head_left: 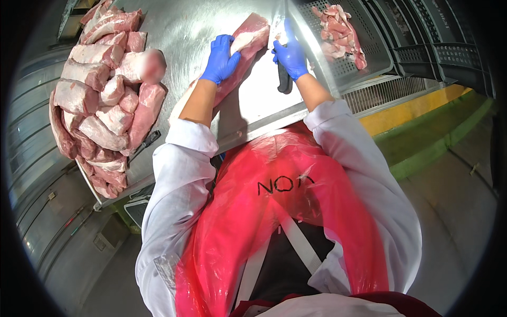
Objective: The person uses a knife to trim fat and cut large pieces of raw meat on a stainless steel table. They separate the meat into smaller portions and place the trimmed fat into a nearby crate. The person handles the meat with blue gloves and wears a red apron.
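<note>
Beyond the glossy red plastic apron (285, 203), the right blue-gloved hand (291, 57) gripped a black-handled knife (285, 82) while the left blue-gloved hand (221, 59), thumb spread wide, lay on a long pink raw-meat strip (252, 35) atop the shiny steel table (182, 26).

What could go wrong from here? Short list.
1. Cut: the right hand holds a knife near the left hand, which rests on the long meat piece; a slip might reach its fingers. Glare hides much of the blade.
2. Drop: the meat pile reaches the metal table's left edge; lower pieces might slide off if bumped.
</note>
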Action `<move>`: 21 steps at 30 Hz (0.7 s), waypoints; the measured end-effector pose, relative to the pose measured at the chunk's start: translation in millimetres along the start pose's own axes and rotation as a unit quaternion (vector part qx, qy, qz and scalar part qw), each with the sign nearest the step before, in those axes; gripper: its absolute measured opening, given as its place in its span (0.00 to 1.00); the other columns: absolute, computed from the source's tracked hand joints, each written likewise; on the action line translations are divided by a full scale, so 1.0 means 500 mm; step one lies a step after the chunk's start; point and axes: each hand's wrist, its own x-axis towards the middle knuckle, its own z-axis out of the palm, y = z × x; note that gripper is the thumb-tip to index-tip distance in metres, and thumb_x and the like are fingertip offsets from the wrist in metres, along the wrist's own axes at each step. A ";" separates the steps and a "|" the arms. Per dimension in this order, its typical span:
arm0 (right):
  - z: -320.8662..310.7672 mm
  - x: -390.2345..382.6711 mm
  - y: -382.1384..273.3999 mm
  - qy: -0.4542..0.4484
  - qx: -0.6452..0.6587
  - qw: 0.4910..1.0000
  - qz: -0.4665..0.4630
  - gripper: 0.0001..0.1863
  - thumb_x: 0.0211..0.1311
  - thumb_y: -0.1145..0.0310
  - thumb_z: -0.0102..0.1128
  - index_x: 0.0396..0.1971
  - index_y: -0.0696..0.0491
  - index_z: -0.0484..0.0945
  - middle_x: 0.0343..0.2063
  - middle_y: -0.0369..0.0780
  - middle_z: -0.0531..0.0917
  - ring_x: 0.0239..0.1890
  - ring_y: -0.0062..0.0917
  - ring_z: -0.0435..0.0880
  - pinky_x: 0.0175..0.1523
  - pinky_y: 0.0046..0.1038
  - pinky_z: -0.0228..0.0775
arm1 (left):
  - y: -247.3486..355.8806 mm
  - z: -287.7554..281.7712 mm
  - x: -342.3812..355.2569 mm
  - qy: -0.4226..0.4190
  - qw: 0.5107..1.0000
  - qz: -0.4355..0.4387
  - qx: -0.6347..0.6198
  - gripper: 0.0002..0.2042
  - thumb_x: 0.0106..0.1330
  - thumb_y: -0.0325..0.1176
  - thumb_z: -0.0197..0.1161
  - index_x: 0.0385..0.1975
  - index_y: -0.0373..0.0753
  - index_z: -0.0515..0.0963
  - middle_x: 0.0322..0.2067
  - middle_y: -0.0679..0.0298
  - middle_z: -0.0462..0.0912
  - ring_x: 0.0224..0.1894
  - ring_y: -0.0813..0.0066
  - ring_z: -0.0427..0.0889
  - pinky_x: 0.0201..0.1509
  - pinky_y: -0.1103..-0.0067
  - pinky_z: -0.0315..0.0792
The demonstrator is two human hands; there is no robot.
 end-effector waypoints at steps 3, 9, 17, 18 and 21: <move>0.006 -0.069 -0.011 -0.035 -0.050 0.998 0.035 0.43 0.65 0.69 0.57 0.78 0.36 0.49 0.26 0.42 0.83 0.23 0.23 0.83 0.31 0.28 0.79 | 0.000 -0.013 -0.008 -0.015 0.999 -0.018 -0.040 0.25 0.57 0.37 0.63 0.53 0.33 0.70 0.51 0.46 0.72 0.54 0.44 0.70 0.61 0.60 0.67; 0.042 -0.013 0.006 0.075 -0.029 0.997 0.010 0.42 0.66 0.67 0.55 0.78 0.37 0.48 0.27 0.44 0.84 0.21 0.27 0.83 0.32 0.29 0.81 | 0.023 -0.051 -0.050 -0.024 0.999 -0.010 0.041 0.23 0.56 0.40 0.64 0.50 0.34 0.72 0.49 0.49 0.75 0.52 0.46 0.73 0.59 0.61 0.70; 0.083 -0.111 0.031 0.026 -0.074 0.996 0.039 0.43 0.66 0.67 0.54 0.78 0.38 0.45 0.29 0.43 0.85 0.25 0.25 0.84 0.35 0.29 0.80 | -0.022 -0.059 -0.085 -0.006 1.000 -0.009 -0.009 0.20 0.59 0.39 0.61 0.48 0.33 0.73 0.47 0.48 0.75 0.50 0.46 0.74 0.57 0.60 0.71; 0.082 -0.054 -0.017 0.020 -0.052 0.998 0.034 0.43 0.66 0.69 0.54 0.78 0.39 0.46 0.30 0.43 0.84 0.25 0.24 0.84 0.35 0.28 0.80 | -0.020 -0.058 -0.080 -0.005 1.000 0.000 -0.005 0.20 0.59 0.39 0.61 0.48 0.33 0.73 0.47 0.48 0.75 0.50 0.46 0.75 0.57 0.60 0.71; 0.106 -0.181 0.024 -0.005 -0.078 0.997 0.023 0.43 0.65 0.71 0.54 0.78 0.41 0.46 0.30 0.44 0.84 0.24 0.23 0.83 0.35 0.28 0.80 | -0.022 -0.050 -0.082 0.004 1.000 -0.003 0.000 0.20 0.60 0.38 0.60 0.49 0.33 0.72 0.47 0.48 0.76 0.51 0.46 0.75 0.57 0.60 0.71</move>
